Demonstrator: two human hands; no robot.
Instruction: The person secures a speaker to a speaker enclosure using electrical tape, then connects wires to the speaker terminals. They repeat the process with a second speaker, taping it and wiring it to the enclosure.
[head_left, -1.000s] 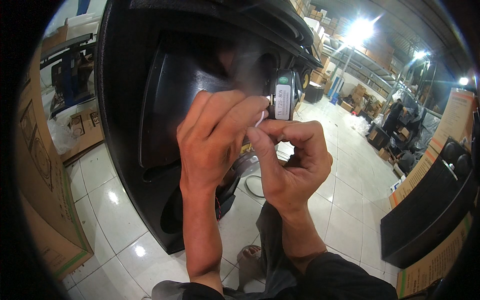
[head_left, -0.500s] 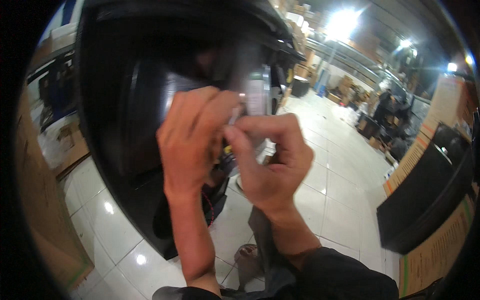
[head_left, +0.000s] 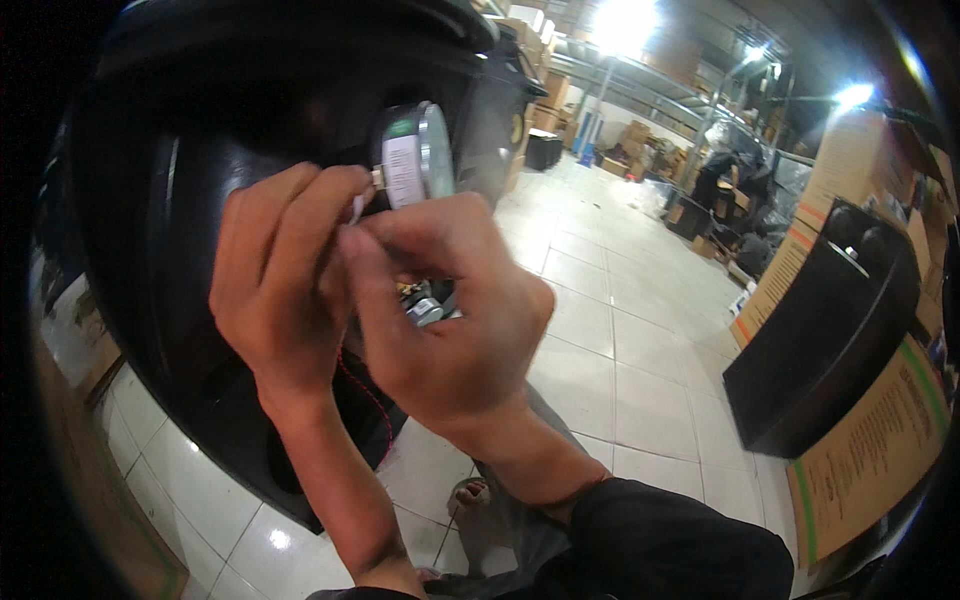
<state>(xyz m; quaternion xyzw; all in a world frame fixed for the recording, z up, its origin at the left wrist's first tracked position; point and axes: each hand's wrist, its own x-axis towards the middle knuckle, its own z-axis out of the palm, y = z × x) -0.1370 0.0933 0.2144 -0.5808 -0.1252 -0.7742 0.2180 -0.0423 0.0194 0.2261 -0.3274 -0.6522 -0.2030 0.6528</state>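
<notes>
A large black speaker cabinet [head_left: 200,200] filled the upper left of the view, standing on the white tiled floor [head_left: 620,340]. At its open front, a round driver magnet [head_left: 420,155] with a silvery rim sat edge-on, its flat faces turned left and right. A white rectangular label [head_left: 404,170] with a green patch above it lay on the magnet's curved side, facing the camera.

Just below and in front of the magnet, the left hand [head_left: 285,290] and the right hand [head_left: 455,320] were pressed close together. The left fingers [head_left: 300,215] were curled together, their tips at a small brass-coloured terminal on the magnet's left edge, seemingly pinching something pale there; what it was could not be made out. The right fingers were folded into a loose fist, the thumb touching the left hand; a small metal part [head_left: 425,308] showed in the gap beneath them, mostly hidden. A thin red wire [head_left: 370,400] hung below the hands against the cabinet.

Right of the cabinet, well apart, a second black cabinet [head_left: 830,340] stood beside brown cardboard boxes [head_left: 870,450] with green and orange stripes. More cartons [head_left: 635,135], blurred, were stacked far behind.
</notes>
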